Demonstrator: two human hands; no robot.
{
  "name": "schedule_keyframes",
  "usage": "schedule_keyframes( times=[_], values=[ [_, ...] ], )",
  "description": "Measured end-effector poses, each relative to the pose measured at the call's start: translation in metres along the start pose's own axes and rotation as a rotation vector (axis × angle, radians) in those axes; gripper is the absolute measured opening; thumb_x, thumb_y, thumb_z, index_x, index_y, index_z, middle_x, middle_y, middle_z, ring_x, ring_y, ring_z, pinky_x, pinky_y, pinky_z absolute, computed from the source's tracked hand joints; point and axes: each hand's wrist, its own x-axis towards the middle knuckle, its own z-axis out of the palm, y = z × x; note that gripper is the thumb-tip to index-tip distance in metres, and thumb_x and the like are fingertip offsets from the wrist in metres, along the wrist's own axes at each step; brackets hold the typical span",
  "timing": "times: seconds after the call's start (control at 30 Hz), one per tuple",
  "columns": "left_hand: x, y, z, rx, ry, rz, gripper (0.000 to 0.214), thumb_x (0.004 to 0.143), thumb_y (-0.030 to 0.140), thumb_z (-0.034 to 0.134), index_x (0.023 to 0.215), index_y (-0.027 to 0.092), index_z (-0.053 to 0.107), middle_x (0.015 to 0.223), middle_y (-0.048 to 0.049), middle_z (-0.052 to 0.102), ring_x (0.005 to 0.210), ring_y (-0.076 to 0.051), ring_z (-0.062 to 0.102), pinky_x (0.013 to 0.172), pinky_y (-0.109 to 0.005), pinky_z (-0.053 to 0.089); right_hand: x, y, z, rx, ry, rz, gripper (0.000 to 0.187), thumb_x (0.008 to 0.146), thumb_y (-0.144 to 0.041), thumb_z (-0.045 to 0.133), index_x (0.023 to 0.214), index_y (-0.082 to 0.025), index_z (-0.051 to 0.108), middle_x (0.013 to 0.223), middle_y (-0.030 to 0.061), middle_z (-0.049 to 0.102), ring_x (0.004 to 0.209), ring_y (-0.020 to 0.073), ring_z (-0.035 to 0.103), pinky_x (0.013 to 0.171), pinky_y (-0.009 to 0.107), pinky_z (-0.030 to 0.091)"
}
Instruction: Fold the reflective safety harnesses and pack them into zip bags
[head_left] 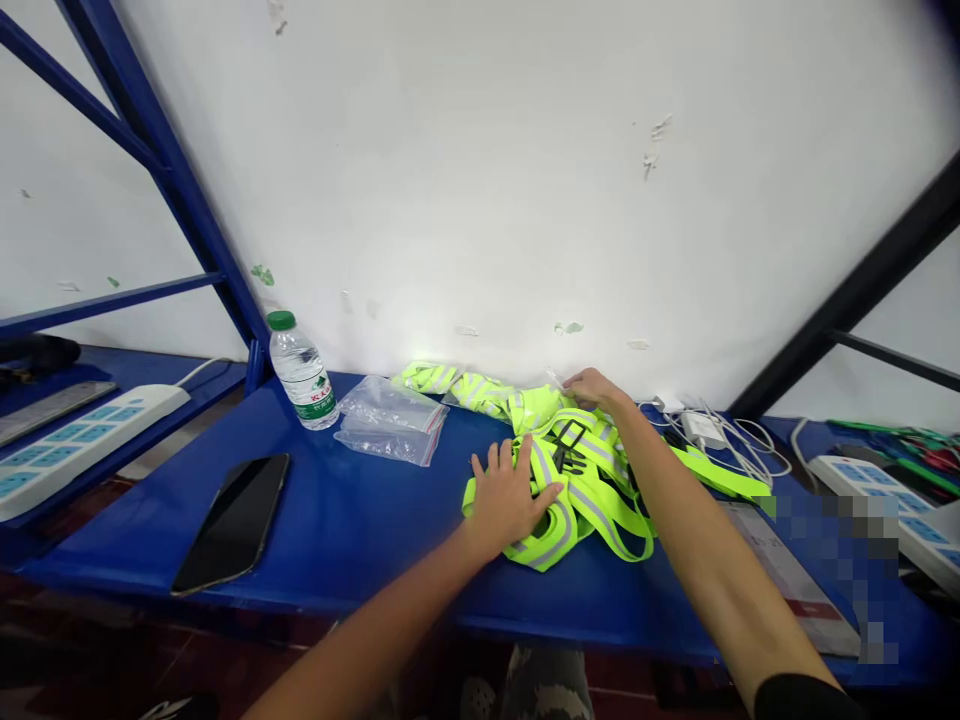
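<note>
Fluorescent yellow reflective straps with grey stripes and black buckles, apparently a reflective vest [592, 490], lie in a loose heap on the blue table [360, 530]. My left hand [510, 497] rests on the heap's left side, palm down and fingers spread. Behind it, along the wall, lie more folded yellow straps [480, 392], partly inside a transparent plastic bag [553, 379]. My right hand [596, 388] reaches over the heap to that bag, fingers closed at its right end. Its fingertips are partly hidden. A loose yellow strap [724, 474] trails right under my right forearm.
Flat zip bags [390, 420] lie beside a water bottle [302, 375] at the back left. A black phone [232, 522] sits near the front left edge. White cables and a charger [703, 430] are at the right, above a printed sheet [795, 590]. Power strips [75, 445] flank the table.
</note>
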Motion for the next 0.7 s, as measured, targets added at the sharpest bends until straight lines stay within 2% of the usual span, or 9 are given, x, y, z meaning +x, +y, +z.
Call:
schedule_keyframes(
  times=[0.07, 0.13, 0.23, 0.4, 0.47, 0.53, 0.6, 0.63, 0.7],
  values=[
    [0.01, 0.0, 0.007, 0.016, 0.032, -0.003, 0.082, 0.089, 0.07, 0.03, 0.153, 0.019, 0.029, 0.142, -0.0216, 0.045, 0.131, -0.041, 0.038, 0.107, -0.069, 0.02, 0.005, -0.011, 0.0, -0.016, -0.024, 0.093, 0.027, 0.078, -0.028, 0.074, 0.088, -0.004, 0.069, 0.079, 0.0074, 0.068, 0.069, 0.0168, 0.063, 0.065, 0.033, 0.053],
    [0.025, 0.003, 0.014, 0.0, 0.06, -0.026, 0.082, 0.088, 0.071, 0.032, 0.152, 0.019, 0.031, 0.135, -0.0213, 0.051, 0.127, -0.041, 0.041, 0.106, -0.071, 0.019, 0.006, -0.031, -0.002, 0.011, -0.012, 0.135, 0.021, 0.058, -0.018, 0.083, 0.069, -0.007, 0.069, 0.057, 0.0027, 0.063, 0.054, 0.0129, 0.057, 0.054, 0.029, 0.049],
    [0.053, 0.011, 0.021, -0.043, 0.102, -0.096, 0.078, 0.088, 0.068, 0.037, 0.149, 0.02, 0.035, 0.13, -0.021, 0.054, 0.125, -0.041, 0.041, 0.105, -0.071, 0.019, -0.008, -0.07, -0.008, 0.253, 0.053, 0.048, 0.031, 0.045, -0.016, 0.088, 0.069, -0.013, 0.069, 0.059, 0.0014, 0.065, 0.057, 0.014, 0.061, 0.054, 0.028, 0.051],
    [0.081, 0.02, 0.015, -0.151, 0.195, -0.289, 0.075, 0.086, 0.059, 0.048, 0.144, 0.012, 0.041, 0.127, -0.0248, 0.052, 0.121, -0.041, 0.045, 0.101, -0.063, 0.029, -0.067, -0.114, -0.029, 0.49, -0.047, 0.049, 0.037, 0.047, -0.02, 0.09, 0.079, -0.018, 0.07, 0.072, 0.0015, 0.07, 0.068, 0.0157, 0.067, 0.07, 0.035, 0.059],
    [0.075, 0.016, 0.002, -0.243, 0.28, -0.283, 0.068, 0.084, 0.054, 0.054, 0.139, 0.013, 0.047, 0.129, -0.0235, 0.051, 0.122, -0.04, 0.044, 0.101, -0.059, 0.031, -0.092, -0.113, -0.035, 0.516, -0.066, 0.1, 0.037, 0.046, -0.019, 0.091, 0.077, -0.019, 0.071, 0.071, 0.0006, 0.07, 0.066, 0.015, 0.066, 0.069, 0.035, 0.06],
    [0.061, 0.011, -0.015, -0.39, 0.453, -0.214, 0.047, 0.086, 0.04, 0.055, 0.127, 0.017, 0.056, 0.13, -0.0181, 0.052, 0.12, -0.033, 0.047, 0.1, -0.048, 0.037, -0.113, -0.103, -0.035, 0.531, -0.085, 0.163, 0.037, 0.045, -0.019, 0.091, 0.077, -0.018, 0.071, 0.068, 0.0004, 0.07, 0.061, 0.0138, 0.065, 0.065, 0.032, 0.059],
    [0.044, 0.007, -0.031, -0.624, 0.552, -0.167, 0.025, 0.087, 0.029, 0.05, 0.107, 0.018, 0.061, 0.11, -0.0115, 0.06, 0.1, -0.022, 0.057, 0.087, -0.033, 0.045, -0.128, -0.09, -0.028, 0.547, -0.124, 0.216, 0.037, 0.046, -0.02, 0.092, 0.077, -0.017, 0.071, 0.067, 0.0012, 0.07, 0.059, 0.0132, 0.065, 0.062, 0.029, 0.058],
    [0.036, 0.007, -0.039, -0.745, 0.496, -0.124, 0.018, 0.088, 0.029, 0.049, 0.095, 0.018, 0.061, 0.094, -0.0069, 0.061, 0.085, -0.018, 0.058, 0.076, -0.028, 0.045, -0.134, -0.085, -0.022, 0.559, -0.141, 0.231, 0.037, 0.046, -0.02, 0.092, 0.076, -0.016, 0.071, 0.067, 0.0015, 0.07, 0.059, 0.0132, 0.065, 0.06, 0.029, 0.058],
    [0.026, 0.011, -0.052, -0.93, 0.294, -0.025, 0.023, 0.089, 0.036, 0.05, 0.075, 0.018, 0.056, 0.07, 0.0001, 0.054, 0.064, -0.012, 0.05, 0.06, -0.023, 0.039, -0.144, -0.079, -0.011, 0.585, -0.16, 0.239, 0.035, 0.047, -0.021, 0.091, 0.075, -0.016, 0.071, 0.067, 0.0014, 0.07, 0.058, 0.013, 0.065, 0.059, 0.027, 0.057]
  ],
)
